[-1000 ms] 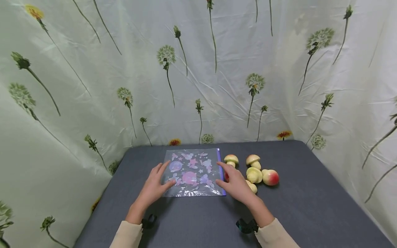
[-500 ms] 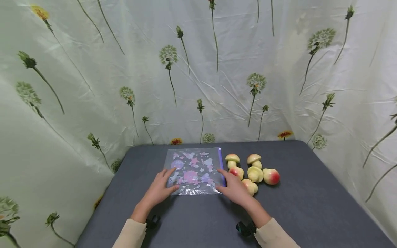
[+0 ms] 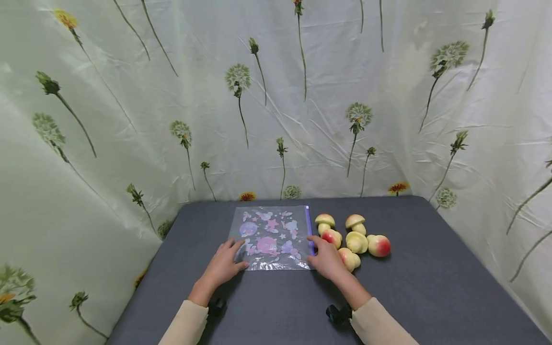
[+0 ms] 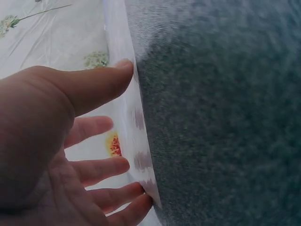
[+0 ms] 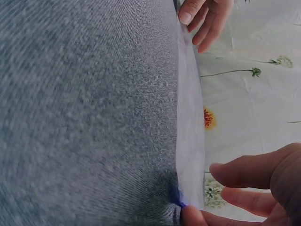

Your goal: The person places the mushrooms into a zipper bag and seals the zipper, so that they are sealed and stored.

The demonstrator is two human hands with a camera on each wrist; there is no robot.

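Lying on the tabletop (image 3: 276, 311) beside mushroom-shaped pieces (image 3: 356, 242), the clear printed bag (image 3: 274, 235) was flanked at its near corners by the left grip (image 3: 223, 263) and right grip (image 3: 327, 258), both relaxed and unclenched.

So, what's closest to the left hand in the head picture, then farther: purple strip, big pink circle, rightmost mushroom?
From the left hand:
1. Big pink circle, printed on the bag.
2. Purple strip, along the bag's right edge.
3. Rightmost mushroom, right of the bag.
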